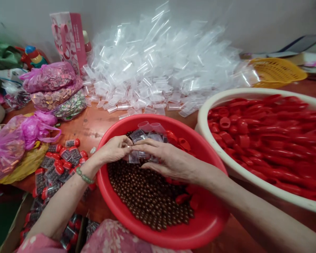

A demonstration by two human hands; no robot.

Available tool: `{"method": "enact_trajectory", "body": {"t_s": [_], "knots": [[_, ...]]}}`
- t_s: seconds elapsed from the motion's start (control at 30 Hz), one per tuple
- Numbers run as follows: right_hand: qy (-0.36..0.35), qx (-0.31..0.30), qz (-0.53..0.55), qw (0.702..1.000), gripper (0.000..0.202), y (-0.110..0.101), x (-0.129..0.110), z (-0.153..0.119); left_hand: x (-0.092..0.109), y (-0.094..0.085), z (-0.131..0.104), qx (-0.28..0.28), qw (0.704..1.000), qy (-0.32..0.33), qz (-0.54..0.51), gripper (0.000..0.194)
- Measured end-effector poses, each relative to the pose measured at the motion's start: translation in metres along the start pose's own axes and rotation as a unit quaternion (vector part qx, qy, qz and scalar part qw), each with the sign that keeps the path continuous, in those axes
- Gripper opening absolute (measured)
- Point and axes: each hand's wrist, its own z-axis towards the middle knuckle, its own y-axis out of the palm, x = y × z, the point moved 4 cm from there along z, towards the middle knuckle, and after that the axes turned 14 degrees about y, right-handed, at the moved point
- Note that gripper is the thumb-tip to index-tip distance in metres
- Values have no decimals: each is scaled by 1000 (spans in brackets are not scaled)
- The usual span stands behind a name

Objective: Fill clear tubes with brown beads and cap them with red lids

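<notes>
Small pale print is carried on the side panel of a pink patterned gift bag (77, 42) at the back of the counter (92, 121), but it is too small to be read; the markings on the packets inside the knotted purple bags (51, 75) cannot be made out either. In the red basin (210, 219), glossy, round, dark brown beads (147, 196) are heaped, with clear flat-sided tubes (158, 128) laid on them towards the far rim and bright red caps (184, 144) gathered along the right side. Over the tubes, the left hand (118, 147) and right hand (162, 158) are brought together at the fingertips; the left fingers are bent inward and the right ones stretched out, and whether anything is gripped cannot be told. Bead-filled tubes with red caps (74, 153) are scattered left of the basin. Behind it, empty clear tubes are piled against the wall, and on the right a white tub (203, 116) is filled with red pieces (265, 140).
</notes>
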Motion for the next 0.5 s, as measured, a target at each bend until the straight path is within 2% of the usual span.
{"method": "enact_trajectory", "body": {"t_s": [0.1,0.2,0.3,0.37,0.5], "knots": [[-21,-20,4,1000,55,6,-10,2,0,6,-8,1,985,-18,-174,29],[-25,-35,35,998,48,10,-12,5,-1,9,-14,27,942,-44,-332,28],[-5,-40,70,997,39,12,-10,8,-2,10,-18,47,931,-54,-357,26],[35,-43,120,991,39,13,-7,10,-2,10,-20,61,929,-52,-361,25],[152,-61,268,949,36,18,3,14,3,9,-25,113,919,-27,-376,25]]}}
